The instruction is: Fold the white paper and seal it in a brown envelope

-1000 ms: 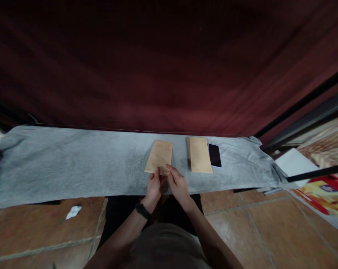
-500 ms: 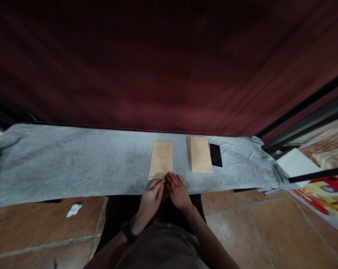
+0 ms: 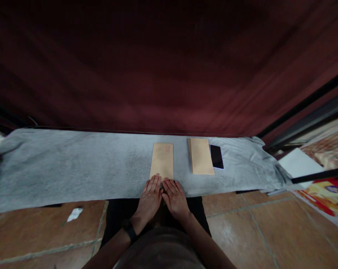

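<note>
A brown paper envelope [image 3: 162,160] with a small reddish print near its far right corner lies flat in front of me. My left hand [image 3: 151,194] rests on its near left edge, fingers stretched out flat. Beside it, my right hand [image 3: 175,196] lies with fingers extended over the near right edge. Both hands cover the envelope's near end, so that edge is hidden. To the right sits a stack of similar brown envelopes [image 3: 202,156], partly against a dark-screened phone [image 3: 216,156].
Grey cloth [image 3: 73,164] covers the long narrow table. A dark red curtain [image 3: 157,74] hangs behind it. At the right are a black metal bar [image 3: 320,175] and a red and yellow printed box [image 3: 328,198]. White crumpled paper [image 3: 75,214] lies on the tiled floor.
My fingers were bent together at the envelope's near edge; now both hands have flattened out and spread over it, a little apart. The view has shifted slightly.
</note>
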The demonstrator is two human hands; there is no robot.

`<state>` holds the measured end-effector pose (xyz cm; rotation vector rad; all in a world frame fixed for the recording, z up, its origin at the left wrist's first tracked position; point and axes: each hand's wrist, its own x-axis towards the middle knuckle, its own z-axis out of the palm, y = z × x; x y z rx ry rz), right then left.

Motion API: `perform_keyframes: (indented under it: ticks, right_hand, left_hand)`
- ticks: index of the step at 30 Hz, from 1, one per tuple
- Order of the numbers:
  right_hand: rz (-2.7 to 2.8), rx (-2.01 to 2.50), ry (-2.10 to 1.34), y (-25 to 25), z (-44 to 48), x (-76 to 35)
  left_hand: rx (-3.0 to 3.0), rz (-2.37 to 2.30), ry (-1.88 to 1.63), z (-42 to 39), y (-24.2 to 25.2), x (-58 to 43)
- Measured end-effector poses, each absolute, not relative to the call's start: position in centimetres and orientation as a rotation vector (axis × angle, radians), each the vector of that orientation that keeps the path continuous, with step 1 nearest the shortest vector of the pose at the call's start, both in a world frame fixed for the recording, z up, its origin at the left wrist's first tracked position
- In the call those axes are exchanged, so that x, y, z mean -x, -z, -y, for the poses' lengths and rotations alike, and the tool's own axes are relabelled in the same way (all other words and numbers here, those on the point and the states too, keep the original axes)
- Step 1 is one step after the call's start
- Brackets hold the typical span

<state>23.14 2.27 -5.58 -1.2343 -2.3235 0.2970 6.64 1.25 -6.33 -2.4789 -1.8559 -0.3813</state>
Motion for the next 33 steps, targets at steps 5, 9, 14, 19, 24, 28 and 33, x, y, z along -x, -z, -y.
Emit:
perform_keyframes:
  ticks: [5,9,14,19,24,28,33]
  right_hand:
    - [2.326,1.288,-0.23,5.5,-2.6,-23.8]
    - [2.347,1.293,-0.206,5.6,-2.7,-23.8]
    - [2.317,1.318,-0.215,6.1,-2.8,-23.7]
    - [2.308,1.299,-0.247,5.7,-2.9,-23.8]
    - [2.312,1.307,-0.276,5.2,-3.0,-23.8]
    - [2.317,1.325,-0.282,5.3,-3.1,-23.7]
    - [2.325,1.331,-0.253,5.2,-3.0,-23.6]
  left_hand:
    - [2.474,1.904,0.377,-1.5,6.1,-6.7]
    - [2.529,1.847,0.428,-2.9,6.3,-6.8]
    - [2.621,1.793,0.409,-7.0,6.3,-7.0]
    - [2.615,1.874,0.357,-11.6,6.1,-7.6]
    - [2.543,1.949,0.346,-14.1,6.0,-7.8]
    - [2.541,1.939,0.345,-14.3,6.2,-7.6]
    - [2.525,1.959,0.345,-14.5,6.1,-7.6]
